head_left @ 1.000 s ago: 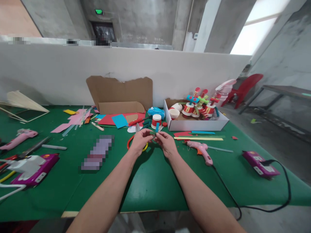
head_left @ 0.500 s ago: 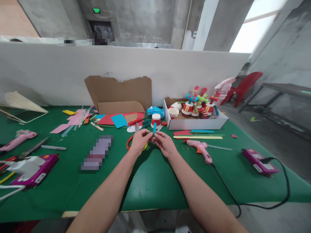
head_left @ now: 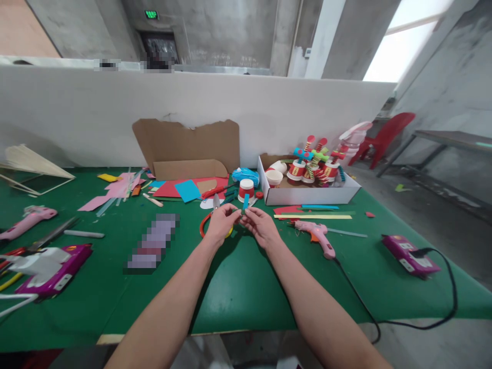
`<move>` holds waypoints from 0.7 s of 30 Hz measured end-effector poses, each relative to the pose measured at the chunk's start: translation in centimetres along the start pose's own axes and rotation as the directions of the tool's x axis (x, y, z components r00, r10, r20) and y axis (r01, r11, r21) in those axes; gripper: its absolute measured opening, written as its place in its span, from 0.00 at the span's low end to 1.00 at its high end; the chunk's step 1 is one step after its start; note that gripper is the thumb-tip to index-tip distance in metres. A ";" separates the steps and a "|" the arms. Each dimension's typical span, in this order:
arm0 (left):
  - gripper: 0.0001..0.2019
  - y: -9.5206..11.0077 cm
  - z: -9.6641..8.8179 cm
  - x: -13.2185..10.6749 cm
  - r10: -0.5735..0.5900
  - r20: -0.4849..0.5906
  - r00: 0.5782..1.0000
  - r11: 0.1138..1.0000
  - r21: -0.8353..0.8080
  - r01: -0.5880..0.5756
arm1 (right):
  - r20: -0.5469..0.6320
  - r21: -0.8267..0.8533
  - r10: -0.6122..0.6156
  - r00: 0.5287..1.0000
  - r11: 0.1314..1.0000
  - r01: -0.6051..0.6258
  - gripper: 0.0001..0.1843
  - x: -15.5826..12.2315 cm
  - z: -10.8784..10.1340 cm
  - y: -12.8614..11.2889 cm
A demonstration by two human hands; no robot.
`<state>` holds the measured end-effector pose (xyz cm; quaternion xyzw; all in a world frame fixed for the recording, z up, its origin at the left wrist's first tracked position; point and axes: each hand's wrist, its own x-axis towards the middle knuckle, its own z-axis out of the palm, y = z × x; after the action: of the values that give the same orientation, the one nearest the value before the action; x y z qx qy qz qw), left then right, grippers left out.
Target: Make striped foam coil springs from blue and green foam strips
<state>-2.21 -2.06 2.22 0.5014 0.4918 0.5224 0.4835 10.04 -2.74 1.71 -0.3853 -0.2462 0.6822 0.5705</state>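
My left hand (head_left: 222, 221) and my right hand (head_left: 258, 224) meet above the green table (head_left: 238, 287), fingers pinched together on a small paper piece with a blue strip (head_left: 245, 203) sticking up between them. Under my left hand lie red-handled scissors (head_left: 210, 214) on the table. Just beyond my fingers stands a red-and-white paper cup (head_left: 246, 190). A pink glue gun (head_left: 317, 235) lies to the right of my right hand.
A white box (head_left: 307, 195) of finished cup crafts stands at the back right. Coloured paper sheets (head_left: 184, 189) and a cardboard flap (head_left: 188, 146) lie behind. Purple packs (head_left: 411, 254), another purple pack (head_left: 57, 271), a second pink glue gun (head_left: 26, 220) and a black cable (head_left: 384, 323) lie around.
Both hands stayed together on the small piece; the blue strip between my fingers shifted slightly. The view tilted up a little.
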 end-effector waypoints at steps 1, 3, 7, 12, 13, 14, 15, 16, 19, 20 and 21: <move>0.12 0.0 0.0 0.0 -0.001 0.000 1.000 1.000 0.006 0.001 | 0.003 -0.007 -0.002 1.000 1.000 0.002 0.16 0.0 0.0 0.0; 0.12 0.0 0.0 0.0 0.001 -0.002 1.000 1.000 0.014 -0.001 | 0.007 -0.025 -0.009 1.000 1.000 0.009 0.17 0.1 -0.1 0.0; 0.12 0.1 0.0 0.0 0.001 0.003 1.000 1.000 0.014 -0.001 | 0.011 -0.070 -0.028 1.000 0.997 0.029 0.17 0.2 -0.3 0.1; 0.10 0.2 -0.1 -0.1 0.010 0.007 1.000 0.999 0.043 -0.010 | 0.020 -0.113 -0.103 0.994 0.988 0.105 0.17 0.4 -0.3 0.2; 0.10 0.2 -0.1 -0.1 0.014 0.007 1.000 0.999 0.042 -0.014 | 0.024 -0.113 -0.110 0.994 0.987 0.112 0.17 0.4 -0.4 0.3; 0.10 0.3 -0.1 0.0 0.016 0.007 1.000 0.999 0.038 -0.016 | 0.029 -0.112 -0.108 0.994 0.988 0.111 0.18 0.4 -0.4 0.3; 0.11 0.3 -0.2 0.0 0.016 0.007 1.000 0.999 0.032 -0.016 | 0.033 -0.111 -0.097 0.995 0.989 0.100 0.19 0.5 -0.4 0.3; 0.11 0.3 -0.2 0.0 0.014 0.007 1.000 1.000 0.027 -0.014 | 0.036 -0.111 -0.081 0.996 0.990 0.084 0.19 0.5 -0.4 0.3; 0.11 0.2 -0.2 0.1 0.012 0.003 1.000 1.000 0.028 -0.012 | 0.038 -0.117 -0.029 0.999 0.993 0.034 0.17 0.4 -0.4 0.3; 0.11 0.1 -0.2 0.1 0.016 0.002 1.000 1.000 0.027 -0.016 | 0.036 -0.116 -0.018 0.999 0.993 0.022 0.16 0.4 -0.4 0.3; 0.12 0.1 -0.3 0.2 0.022 -0.001 1.000 1.000 0.020 -0.022 | 0.032 -0.108 -0.013 0.999 0.994 0.016 0.15 0.4 -0.4 0.2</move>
<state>-2.48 -1.88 2.31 0.5112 0.4917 0.5231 0.4724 10.18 -2.44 1.23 -0.4033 -0.2946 0.6697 0.5496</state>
